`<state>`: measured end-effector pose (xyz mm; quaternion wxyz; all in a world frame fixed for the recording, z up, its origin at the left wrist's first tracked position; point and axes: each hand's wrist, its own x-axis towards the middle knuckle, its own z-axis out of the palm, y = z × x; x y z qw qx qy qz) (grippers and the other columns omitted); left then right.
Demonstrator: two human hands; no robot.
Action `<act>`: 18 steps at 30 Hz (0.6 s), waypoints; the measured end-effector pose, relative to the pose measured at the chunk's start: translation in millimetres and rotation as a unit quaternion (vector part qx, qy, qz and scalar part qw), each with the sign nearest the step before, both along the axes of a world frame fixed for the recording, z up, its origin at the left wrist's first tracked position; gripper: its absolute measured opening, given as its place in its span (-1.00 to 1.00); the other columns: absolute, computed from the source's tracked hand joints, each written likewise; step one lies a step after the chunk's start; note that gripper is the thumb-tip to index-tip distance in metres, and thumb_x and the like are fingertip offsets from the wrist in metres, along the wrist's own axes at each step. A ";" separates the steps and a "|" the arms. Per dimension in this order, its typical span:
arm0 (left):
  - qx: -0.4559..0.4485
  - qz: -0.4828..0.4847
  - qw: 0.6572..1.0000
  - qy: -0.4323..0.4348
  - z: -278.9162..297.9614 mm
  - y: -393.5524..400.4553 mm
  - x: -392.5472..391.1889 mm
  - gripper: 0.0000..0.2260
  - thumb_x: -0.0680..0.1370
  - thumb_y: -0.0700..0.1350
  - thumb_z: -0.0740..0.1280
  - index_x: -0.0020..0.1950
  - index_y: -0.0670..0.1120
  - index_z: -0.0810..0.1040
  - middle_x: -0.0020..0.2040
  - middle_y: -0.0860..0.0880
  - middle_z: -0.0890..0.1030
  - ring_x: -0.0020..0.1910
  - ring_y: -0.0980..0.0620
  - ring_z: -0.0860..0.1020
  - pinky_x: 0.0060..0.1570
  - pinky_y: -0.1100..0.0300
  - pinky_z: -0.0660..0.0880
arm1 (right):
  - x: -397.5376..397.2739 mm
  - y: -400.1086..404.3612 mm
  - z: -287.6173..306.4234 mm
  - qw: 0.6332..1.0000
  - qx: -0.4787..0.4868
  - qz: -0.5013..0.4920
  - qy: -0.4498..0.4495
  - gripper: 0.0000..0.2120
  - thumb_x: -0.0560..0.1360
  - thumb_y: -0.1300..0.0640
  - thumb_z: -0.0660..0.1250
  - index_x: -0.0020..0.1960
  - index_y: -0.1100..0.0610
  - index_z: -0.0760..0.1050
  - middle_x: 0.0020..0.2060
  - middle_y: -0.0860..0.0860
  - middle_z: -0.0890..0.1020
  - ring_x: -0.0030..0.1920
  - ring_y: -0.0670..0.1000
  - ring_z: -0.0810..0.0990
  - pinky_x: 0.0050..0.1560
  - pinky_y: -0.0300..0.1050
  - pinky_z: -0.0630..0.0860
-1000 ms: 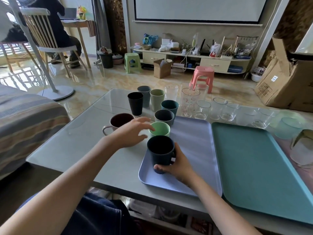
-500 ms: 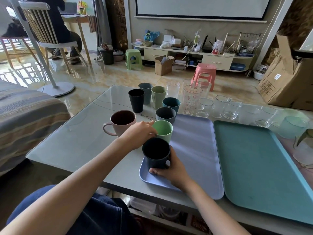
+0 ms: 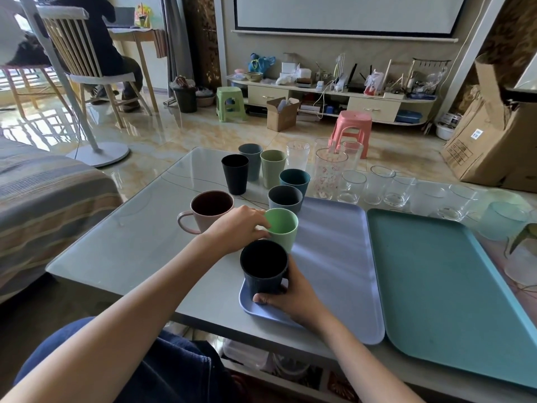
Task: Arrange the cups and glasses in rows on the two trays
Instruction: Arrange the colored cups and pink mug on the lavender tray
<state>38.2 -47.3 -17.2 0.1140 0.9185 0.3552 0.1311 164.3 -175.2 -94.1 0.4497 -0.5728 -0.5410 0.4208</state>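
Right hand (image 3: 293, 298) grips the dark navy cup (image 3: 263, 266) low on its side; cup stands upright at the near-left corner of the lavender tray (image 3: 334, 257). Left hand (image 3: 235, 228) pinches the light green cup (image 3: 282, 228) at its rim, fingers curled over the left edge; this cup stands just behind the navy one along the tray's left edge, the two close, possibly touching. Grey cup (image 3: 285, 199) and teal cup (image 3: 294, 180) continue the line toward the far-left corner. Pink mug (image 3: 209, 209) is off the tray, on the table (image 3: 122, 248), just left of the left hand. Teal tray (image 3: 444, 289) holds nothing.

Risk, as a judgement: rim pinch gives poor control; nudging the green cup could tip it or knock its neighbours.

Versus one second earlier: left hand hovered open above the green cup, now it holds it; navy cup sits slightly nearer the tray corner.
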 end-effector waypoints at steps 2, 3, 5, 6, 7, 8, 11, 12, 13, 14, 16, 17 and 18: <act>-0.012 0.010 1.000 0.009 2.8 -0.2 -2.1 -0.64 0.49 -0.03 0.39 0.29 -0.01 0.53 0.17 -0.04 0.63 -0.03 0.00 0.65 0.09 0.07 0.53 | 4.0 -0.7 2.5 0.999 -0.014 0.031 -0.027 -0.24 0.27 0.28 0.52 0.21 -0.27 0.20 0.18 -0.13 0.49 0.18 -0.17 0.48 0.17 -0.26 0.43; -0.015 0.010 1.000 0.013 4.9 -0.3 -4.0 -0.54 0.49 -0.02 0.39 0.38 0.03 0.43 0.18 -0.06 0.63 -0.03 0.00 0.65 0.10 0.07 0.53 | 7.3 -1.2 4.1 0.997 -0.024 0.047 -0.055 -0.23 0.29 0.27 0.51 0.23 -0.25 0.16 0.18 -0.12 0.48 0.17 -0.14 0.46 0.17 -0.27 0.38; -0.024 0.016 0.999 0.021 12.3 0.8 -9.1 -0.39 0.48 -0.03 0.40 0.48 0.11 0.23 0.17 -0.08 0.63 -0.03 -0.02 0.65 0.11 0.05 0.53 | 17.6 -1.4 6.2 0.991 -0.047 0.067 -0.108 -0.26 0.33 0.28 0.48 0.30 -0.14 0.16 0.13 -0.09 0.46 0.17 -0.10 0.42 0.17 -0.29 0.31; -0.030 0.022 0.999 0.022 16.3 2.3 -12.3 -0.36 0.49 -0.05 0.39 0.50 0.12 0.18 0.14 -0.07 0.63 -0.06 -0.01 0.64 0.12 0.06 0.53 | 25.7 -0.7 7.0 0.988 -0.057 0.069 -0.124 -0.30 0.35 0.31 0.45 0.33 -0.08 0.19 0.10 -0.08 0.45 0.18 -0.07 0.41 0.16 -0.29 0.30; -0.037 0.029 0.999 0.017 20.0 4.3 -15.5 -0.37 0.50 -0.07 0.38 0.50 0.11 0.17 0.11 -0.05 0.65 -0.10 0.03 0.63 0.11 0.08 0.53 | 34.1 -0.1 9.3 0.987 -0.066 0.068 -0.132 -0.36 0.38 0.35 0.42 0.31 -0.05 0.24 0.08 -0.07 0.46 0.17 -0.04 0.42 0.16 -0.28 0.33; -0.048 0.036 0.998 0.004 23.2 7.0 -18.5 -0.41 0.50 -0.10 0.36 0.48 0.10 0.20 0.05 -0.02 0.67 -0.17 0.08 0.62 0.09 0.11 0.54 | 43.0 1.5 12.7 0.986 -0.071 0.062 -0.138 -0.45 0.40 0.38 0.38 0.24 -0.05 0.31 0.04 -0.06 0.49 0.14 -0.03 0.46 0.16 -0.24 0.38; -0.082 0.071 0.991 -0.072 33.8 21.3 -25.4 -0.67 0.52 -0.18 0.30 0.28 0.01 0.47 -0.23 0.09 0.66 -0.32 0.11 0.65 -0.04 0.16 0.59 | 66.9 12.3 35.4 0.991 -0.032 0.004 -0.129 -0.64 0.43 0.45 0.27 -0.05 -0.02 0.53 -0.11 0.02 0.64 -0.06 -0.05 0.61 0.06 -0.17 0.51; -0.077 0.089 0.989 -0.091 37.9 29.8 -26.7 -0.74 0.53 -0.20 0.29 0.19 -0.02 0.53 -0.26 0.09 0.64 -0.32 0.08 0.66 -0.07 0.15 0.60 | 73.5 19.5 45.6 0.992 -0.016 -0.027 -0.119 -0.64 0.44 0.46 0.24 -0.12 0.01 0.56 -0.17 0.04 0.65 -0.13 -0.05 0.61 0.00 -0.19 0.52; -0.056 0.106 0.988 -0.099 41.7 40.9 -27.5 -0.78 0.53 -0.21 0.28 0.14 -0.04 0.57 -0.24 0.05 0.65 -0.28 0.05 0.66 -0.06 0.12 0.60 | 79.0 29.1 57.2 0.991 0.003 -0.058 -0.119 -0.65 0.45 0.46 0.21 -0.15 0.04 0.57 -0.21 0.04 0.65 -0.18 -0.04 0.60 -0.06 -0.20 0.53; -0.028 0.122 0.987 -0.098 45.5 53.4 -27.7 -0.80 0.53 -0.22 0.27 0.11 -0.05 0.59 -0.19 -0.01 0.67 -0.23 0.02 0.66 -0.05 0.10 0.60 | 83.3 41.3 69.1 0.989 0.027 -0.083 -0.123 -0.68 0.46 0.45 0.20 -0.15 0.07 0.57 -0.23 0.04 0.64 -0.21 -0.03 0.58 -0.11 -0.21 0.53; 0.008 0.152 0.985 -0.087 51.1 83.5 -25.9 -0.78 0.53 -0.24 0.26 0.12 -0.04 0.59 -0.10 -0.09 0.67 -0.19 -0.01 0.63 -0.11 0.10 0.59 | 88.5 74.2 92.8 0.982 0.079 -0.110 -0.134 -0.75 0.49 0.42 0.21 -0.10 0.12 0.56 -0.22 0.03 0.62 -0.23 -0.04 0.56 -0.15 -0.23 0.53; 0.017 0.164 0.983 -0.080 52.0 99.5 -23.5 -0.76 0.53 -0.25 0.24 0.12 -0.05 0.58 -0.08 -0.11 0.65 -0.22 -0.01 0.60 -0.19 0.13 0.57 | 89.2 93.5 103.6 0.977 0.101 -0.116 -0.144 -0.77 0.49 0.41 0.21 -0.09 0.13 0.55 -0.22 0.01 0.61 -0.21 -0.05 0.56 -0.14 -0.23 0.54; 0.023 0.174 0.982 -0.071 52.6 114.5 -20.4 -0.74 0.53 -0.27 0.22 0.13 -0.05 0.58 -0.06 -0.13 0.64 -0.24 -0.02 0.57 -0.26 0.14 0.52 | 88.9 113.9 112.7 0.973 0.119 -0.119 -0.157 -0.77 0.49 0.40 0.22 -0.08 0.13 0.55 -0.22 0.00 0.60 -0.19 -0.04 0.57 -0.12 -0.21 0.55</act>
